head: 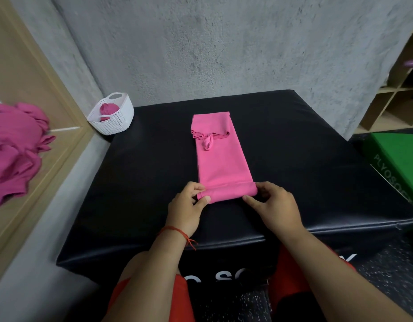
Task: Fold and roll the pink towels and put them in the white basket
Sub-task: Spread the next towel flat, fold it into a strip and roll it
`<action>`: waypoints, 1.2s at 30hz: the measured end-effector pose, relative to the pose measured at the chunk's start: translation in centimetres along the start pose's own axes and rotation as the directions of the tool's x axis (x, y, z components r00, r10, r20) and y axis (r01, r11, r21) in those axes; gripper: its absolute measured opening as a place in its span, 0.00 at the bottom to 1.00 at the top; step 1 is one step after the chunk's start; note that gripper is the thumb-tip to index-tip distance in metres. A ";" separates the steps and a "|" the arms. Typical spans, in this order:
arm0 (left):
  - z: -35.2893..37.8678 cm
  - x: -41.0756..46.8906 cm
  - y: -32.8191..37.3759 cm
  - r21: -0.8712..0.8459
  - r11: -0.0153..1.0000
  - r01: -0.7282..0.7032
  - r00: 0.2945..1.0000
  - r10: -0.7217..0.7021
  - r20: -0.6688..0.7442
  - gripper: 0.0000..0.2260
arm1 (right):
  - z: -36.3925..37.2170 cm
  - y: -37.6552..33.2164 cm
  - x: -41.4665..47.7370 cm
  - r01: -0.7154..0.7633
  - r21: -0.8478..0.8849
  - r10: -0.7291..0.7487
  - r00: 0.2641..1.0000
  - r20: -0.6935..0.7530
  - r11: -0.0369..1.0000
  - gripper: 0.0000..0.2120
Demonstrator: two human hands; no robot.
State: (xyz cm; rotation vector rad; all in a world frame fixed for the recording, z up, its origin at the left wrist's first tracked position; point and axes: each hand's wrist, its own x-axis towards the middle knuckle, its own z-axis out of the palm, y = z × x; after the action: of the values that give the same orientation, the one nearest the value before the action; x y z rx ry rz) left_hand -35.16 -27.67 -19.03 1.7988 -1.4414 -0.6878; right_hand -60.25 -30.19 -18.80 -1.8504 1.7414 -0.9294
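Note:
A pink towel, folded into a long narrow strip, lies lengthwise on the black padded box. Its near end is turned over into a short roll. My left hand pinches the roll's left end and my right hand pinches its right end. A small hanging loop lies on the strip near its far end. The white basket stands at the box's far left corner, with rolled pink towels inside it.
A heap of loose pink towels lies on a wooden ledge at the left. A green box stands to the right of the black one. Wooden shelves fill the far right. A grey wall rises behind.

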 end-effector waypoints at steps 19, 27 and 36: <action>0.9 -0.7 1.3 0.157 0.982 -0.101 0.980 0.125 -0.153 0.03 | 0.9 0.1 1.8 -0.132 0.020 0.131 0.991 0.040 0.991 0.21; -1.5 0.0 -0.2 0.078 0.988 -0.136 0.988 0.129 0.081 0.18 | 0.6 -0.1 2.4 -0.195 0.015 0.193 0.978 0.075 0.981 0.23; -1.7 1.5 0.1 -0.037 0.999 -0.014 0.993 0.018 0.120 0.11 | 1.3 0.1 1.6 -0.025 0.063 0.024 1.000 0.016 0.998 0.09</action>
State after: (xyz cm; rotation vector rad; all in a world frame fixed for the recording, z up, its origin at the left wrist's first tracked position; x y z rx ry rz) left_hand -33.57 -28.80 -17.87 1.7416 -1.5102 -0.8215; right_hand -59.44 -31.93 -19.50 -1.7882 1.7019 -0.9478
